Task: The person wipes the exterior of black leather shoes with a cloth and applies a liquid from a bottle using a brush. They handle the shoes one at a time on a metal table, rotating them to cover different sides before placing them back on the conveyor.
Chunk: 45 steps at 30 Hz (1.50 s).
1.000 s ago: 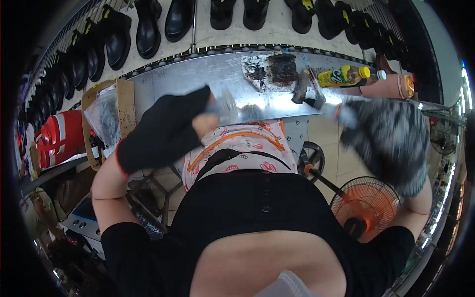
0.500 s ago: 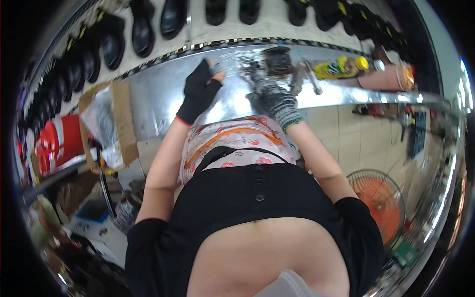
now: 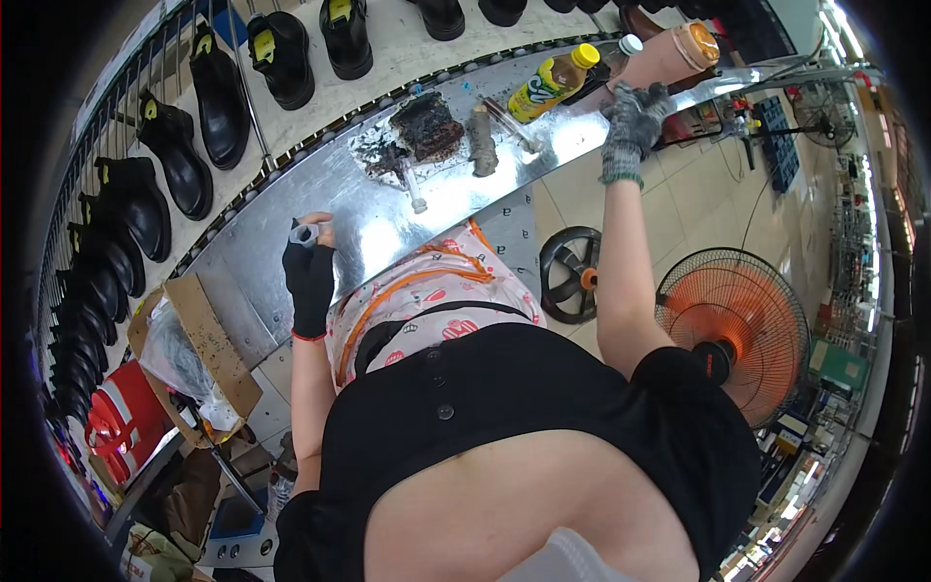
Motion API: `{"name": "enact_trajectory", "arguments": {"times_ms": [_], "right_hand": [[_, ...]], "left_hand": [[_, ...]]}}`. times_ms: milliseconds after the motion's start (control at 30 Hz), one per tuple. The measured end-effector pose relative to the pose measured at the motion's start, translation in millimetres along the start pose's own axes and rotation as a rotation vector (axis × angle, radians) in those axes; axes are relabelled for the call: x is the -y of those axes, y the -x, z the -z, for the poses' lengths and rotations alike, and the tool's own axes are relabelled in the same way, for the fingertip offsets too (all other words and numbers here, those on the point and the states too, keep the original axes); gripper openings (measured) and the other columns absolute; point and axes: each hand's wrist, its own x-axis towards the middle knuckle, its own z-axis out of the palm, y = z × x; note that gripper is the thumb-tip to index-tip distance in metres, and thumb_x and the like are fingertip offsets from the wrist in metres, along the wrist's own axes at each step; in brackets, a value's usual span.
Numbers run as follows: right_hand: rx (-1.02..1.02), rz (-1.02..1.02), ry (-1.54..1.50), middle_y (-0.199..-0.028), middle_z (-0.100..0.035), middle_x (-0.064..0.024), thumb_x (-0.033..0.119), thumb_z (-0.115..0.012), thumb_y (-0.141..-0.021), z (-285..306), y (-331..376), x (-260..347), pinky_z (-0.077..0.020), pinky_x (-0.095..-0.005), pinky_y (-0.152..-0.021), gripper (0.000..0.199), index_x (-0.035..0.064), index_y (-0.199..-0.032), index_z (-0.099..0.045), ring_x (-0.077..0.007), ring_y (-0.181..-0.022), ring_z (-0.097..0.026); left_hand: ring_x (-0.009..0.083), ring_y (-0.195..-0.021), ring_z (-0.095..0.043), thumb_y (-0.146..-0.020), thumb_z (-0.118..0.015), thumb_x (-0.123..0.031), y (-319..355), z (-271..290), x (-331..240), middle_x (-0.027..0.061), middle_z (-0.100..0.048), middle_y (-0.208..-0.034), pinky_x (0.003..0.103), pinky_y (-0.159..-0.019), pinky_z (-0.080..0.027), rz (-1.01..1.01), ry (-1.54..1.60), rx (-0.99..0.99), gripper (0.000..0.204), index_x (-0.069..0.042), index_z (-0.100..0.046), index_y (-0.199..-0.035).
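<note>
Black fabric covers our left hand (image 3: 310, 279), whose grip is curled closed around a small grey tube-like piece (image 3: 304, 234) that sticks up from the top of the fist, over the near edge of the shiny metal desk (image 3: 291, 254). Up and left of this grip, beyond the desk, black boots (image 3: 215, 97) ride in a row on the conveyor. Below and left of it sits an open cardboard box (image 3: 199, 339) lined with clear plastic.

Rightward from the left grip, well apart from it, a dark crusted block (image 3: 428, 126) lies on the desk amid black residue, with a white-handled brush (image 3: 411, 186) just beside it and a grey stub (image 3: 481, 140) next to that. Farther right lies a bottle of yellow drink (image 3: 551, 81) on its side.

Our right hand (image 3: 632, 120), in a grey knit glove, reaches to the far end of the desk, just right of the bottle. Its fingers touch a tan cylinder-shaped thing (image 3: 669, 56); we cannot tell whether this grip is closed on it or merely resting against it. Below this grip, on the floor, stand a black wheel (image 3: 572, 275) and an orange fan (image 3: 733, 330).
</note>
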Motion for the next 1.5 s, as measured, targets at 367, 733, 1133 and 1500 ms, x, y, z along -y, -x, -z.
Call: {"name": "enact_trajectory", "arguments": {"times_ms": [367, 733, 1133, 1500], "right_hand": [[0.252, 0.064, 0.452, -0.106, -0.064, -0.0125, 0.018, -0.076, -0.071, -21, -57, -46, -0.0454, -0.0343, -0.087, 0.057, 0.0014, -0.118, -0.049, -0.0252, -0.100, -0.060], [-0.081, 0.194, -0.242, -0.102, -0.060, -0.0101, 0.014, -0.074, -0.070, 39, 5, 36, -0.0516, -0.0393, -0.083, 0.047, 0.0012, -0.111, -0.054, -0.0227, -0.092, -0.060], [1.545, -0.284, 0.164, -0.122, -0.054, -0.0125, 0.011, -0.075, -0.070, -7, 164, 53, -0.0473, -0.0303, -0.093, 0.074, 0.0017, -0.133, -0.038, -0.0238, -0.111, -0.054], [1.744, 0.325, 0.420, -0.123, -0.054, -0.0165, 0.040, -0.082, -0.062, -58, 209, 89, -0.0429, -0.0363, -0.097, 0.090, 0.0046, -0.133, -0.040, -0.0310, -0.112, -0.055]], "left_hand": [[0.0102, -0.070, -0.050, -0.092, -0.056, -0.018, 6, 5, -6, -0.0004, -0.049, -0.075, 0.025, -0.065, -0.043, -0.024, 0.167, -0.003, 0.022, 0.000, -0.055, -0.104], [0.0101, -0.074, -0.054, -0.092, -0.054, -0.016, 19, 27, -17, 0.0012, -0.055, -0.077, 0.024, -0.068, -0.045, 0.021, 0.177, -0.034, 0.020, 0.000, -0.057, -0.103], [0.0144, -0.094, -0.057, -0.090, -0.056, -0.030, -16, -6, -110, 0.0097, -0.058, -0.122, 0.027, -0.081, -0.044, -0.359, 0.361, 0.460, 0.040, -0.004, -0.055, -0.121], [0.0173, -0.087, -0.059, -0.083, -0.057, -0.007, 10, 10, -104, 0.0106, -0.062, -0.101, 0.027, -0.076, -0.045, -0.264, -0.046, 0.185, 0.024, -0.002, -0.060, -0.107]]}}
